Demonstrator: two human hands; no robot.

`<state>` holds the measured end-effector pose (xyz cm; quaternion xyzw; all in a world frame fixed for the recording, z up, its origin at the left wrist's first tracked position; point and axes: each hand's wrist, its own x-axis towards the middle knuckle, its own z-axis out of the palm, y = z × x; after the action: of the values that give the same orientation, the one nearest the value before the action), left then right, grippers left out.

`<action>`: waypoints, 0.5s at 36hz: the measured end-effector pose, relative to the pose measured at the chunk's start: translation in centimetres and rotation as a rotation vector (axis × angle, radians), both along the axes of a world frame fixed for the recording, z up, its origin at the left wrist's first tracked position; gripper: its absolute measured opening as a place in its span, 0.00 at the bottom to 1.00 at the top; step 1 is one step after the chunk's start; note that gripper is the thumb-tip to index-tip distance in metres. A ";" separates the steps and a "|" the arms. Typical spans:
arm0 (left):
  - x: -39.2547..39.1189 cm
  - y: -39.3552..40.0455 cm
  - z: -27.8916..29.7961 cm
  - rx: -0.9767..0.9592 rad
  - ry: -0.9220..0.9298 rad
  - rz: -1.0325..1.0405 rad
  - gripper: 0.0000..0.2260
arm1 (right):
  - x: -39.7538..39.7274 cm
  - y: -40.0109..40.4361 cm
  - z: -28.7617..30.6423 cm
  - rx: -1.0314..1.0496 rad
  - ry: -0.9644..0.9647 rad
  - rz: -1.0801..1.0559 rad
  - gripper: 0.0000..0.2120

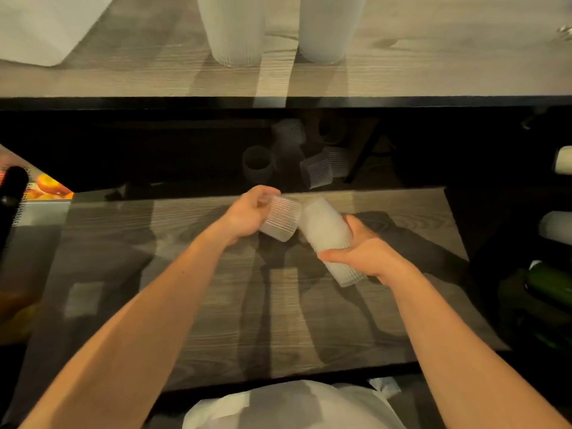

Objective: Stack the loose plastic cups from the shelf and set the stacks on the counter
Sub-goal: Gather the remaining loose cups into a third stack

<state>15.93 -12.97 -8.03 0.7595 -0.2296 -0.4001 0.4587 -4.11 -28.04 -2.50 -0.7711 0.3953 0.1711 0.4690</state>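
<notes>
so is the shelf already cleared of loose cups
No, several loose cups lie in the dark shelf recess, while the left hand holds a single cup and the right hand a stack.

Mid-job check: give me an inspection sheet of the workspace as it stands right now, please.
Surface: wood-grain counter, dimly lit, crossed by shadows.
Job's things: single ribbed cup in the left hand; tilted cup stack in the right hand, the two meeting at the stack's upper end. Loose cups lie on the dark shelf behind. Two finished stacks stand on the upper counter.
Clutter: white box upper left; colourful fruit picture at left.
Grippers: both hands holding cups.
Cables: nothing seen.
Surroundings: bottles lying at the right edge.
</notes>
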 end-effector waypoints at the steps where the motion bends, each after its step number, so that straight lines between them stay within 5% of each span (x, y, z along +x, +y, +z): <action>1: 0.0 0.2 0.4 -0.001 0.039 -0.083 0.17 | 0.0 -0.2 0.3 -0.002 0.021 0.053 0.47; 7: -0.7 -1.4 2.1 0.055 0.051 -0.263 0.11 | -0.3 -0.9 1.8 -0.022 0.042 0.284 0.51; 13: -2.9 -4.3 2.2 0.039 0.002 -0.337 0.15 | 0.0 -1.4 0.9 0.004 0.000 0.264 0.51; 18: -3.1 -6.6 1.7 0.028 -0.024 -0.087 0.12 | -0.3 -2.7 -0.4 -0.002 0.013 0.164 0.47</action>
<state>12.84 -19.60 -6.31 0.7598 -0.2624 -0.4137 0.4274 -4.45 -30.76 -2.86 -0.8000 0.3341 0.2138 0.4502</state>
